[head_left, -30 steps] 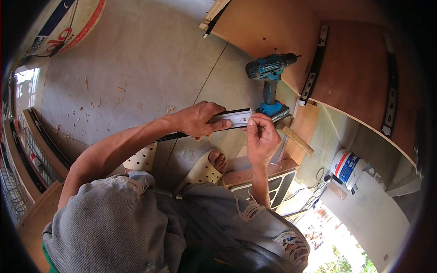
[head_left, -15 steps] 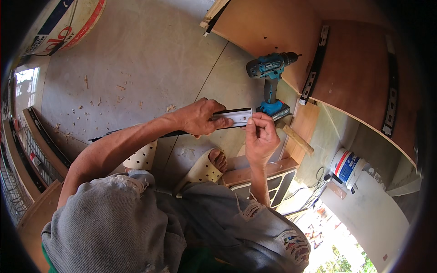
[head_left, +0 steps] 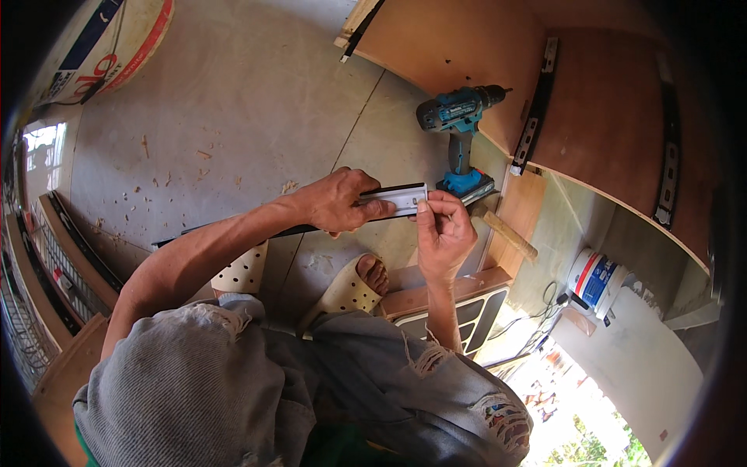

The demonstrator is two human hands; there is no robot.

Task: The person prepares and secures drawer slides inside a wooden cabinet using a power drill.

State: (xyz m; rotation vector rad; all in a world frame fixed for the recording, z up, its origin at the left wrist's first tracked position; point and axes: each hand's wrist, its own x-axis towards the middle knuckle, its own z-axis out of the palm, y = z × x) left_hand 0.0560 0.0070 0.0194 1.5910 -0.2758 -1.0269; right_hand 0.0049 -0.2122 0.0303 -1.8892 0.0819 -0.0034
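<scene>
A drawer slide, black outside with a white metal inner channel, lies across both my hands, its far end stretching left behind my forearm. My left hand grips it with curled fingers, thumb on the channel. My right hand pinches its right end between thumb and bent fingers. Just beyond stands a teal and black cordless drill on its battery, pointing right. A wooden handle lies right of my right hand, partly hidden behind it.
A cabinet with black rails fills the upper right. Wire-mesh drawers are at left, a large bucket upper left, a small bucket with cables at right. My sandalled foot rests on the floor among wood chips.
Both hands keep their hold on the slide, with only a very slight shift at my right thumb. The surroundings have moved slightly up and left in the picture.
</scene>
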